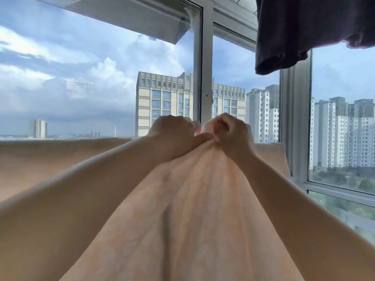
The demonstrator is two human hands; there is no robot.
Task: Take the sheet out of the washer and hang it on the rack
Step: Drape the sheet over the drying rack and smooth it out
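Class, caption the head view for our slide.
Both hands, left hand and right hand, grip a bunched peach sheet before windows.

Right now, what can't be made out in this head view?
- Rack: none visible; the sheet covers whatever it hangs on.
- Fingertips of left hand and right hand: buried in bunched cloth.
- Dark garment: cut off by the top edge.
- Washer: out of frame.

Our left hand (174,136) and right hand (229,134) meet side by side at centre, gripping the sheet (182,209), which runs near to far between our arms. Beyond stands the window (205,78); a garment (304,31) hangs upper right.
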